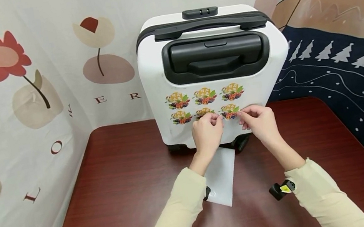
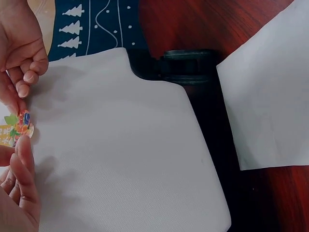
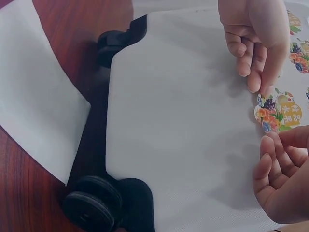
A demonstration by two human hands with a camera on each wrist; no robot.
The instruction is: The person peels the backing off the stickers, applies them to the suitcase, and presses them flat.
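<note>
A fruit-print sticker (image 1: pixel 230 111) sits at the lower right of several like it on the white suitcase (image 1: pixel 177 131). My left hand (image 1: pixel 207 131) pinches its left edge between thumb and forefinger. On the opposite edge my right hand (image 1: pixel 261 122) does the same, its other fingers curled. The right wrist view has the sticker (image 3: pixel 277 112) flat against the shell, between the left hand (image 3: pixel 258 41) above and the right hand (image 3: pixel 287 176) below. In the left wrist view only the lower part of the sticker (image 2: pixel 21 124) shows; the left hand partly covers the neighbouring sticker (image 1: pixel 204 112).
The suitcase stands upright on black wheels (image 1: pixel 241 142) on a reddish-brown table (image 1: pixel 125 183). A white sheet (image 1: pixel 223 173) lies before it, partly under the left forearm. Above the stickers is a black handle recess (image 1: pixel 220 73). Printed cloth (image 1: pixel 60 41) hangs behind.
</note>
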